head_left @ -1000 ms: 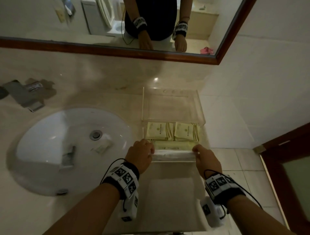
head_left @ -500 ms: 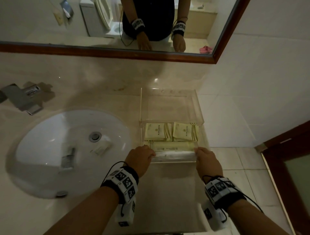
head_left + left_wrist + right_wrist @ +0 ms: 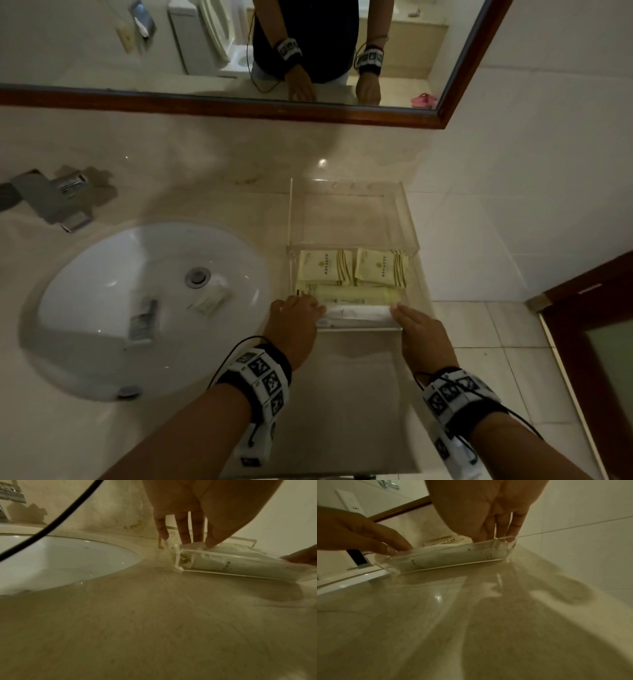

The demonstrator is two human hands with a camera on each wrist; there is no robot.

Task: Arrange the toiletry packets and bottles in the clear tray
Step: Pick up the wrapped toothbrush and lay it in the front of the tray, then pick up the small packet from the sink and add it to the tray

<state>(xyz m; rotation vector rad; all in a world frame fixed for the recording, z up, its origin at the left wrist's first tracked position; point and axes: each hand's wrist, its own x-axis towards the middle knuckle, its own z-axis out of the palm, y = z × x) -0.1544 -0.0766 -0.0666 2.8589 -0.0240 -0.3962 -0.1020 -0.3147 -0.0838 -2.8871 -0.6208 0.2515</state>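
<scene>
A long white packet (image 3: pixel 356 313) lies in the near end of the clear tray (image 3: pixel 409 236), its long axis running left to right along the near wall. Beyond it lies a pale yellow packet (image 3: pixel 356 295) the same way, then two square yellow packets (image 3: pixel 323 267) side by side. The left hand (image 3: pixel 294 322) and right hand (image 3: pixel 423 329) rest straight fingers on the white packet's ends. The tray sits on the beige counter (image 3: pixel 356 394), right of the sink (image 3: pixel 144 301).
</scene>
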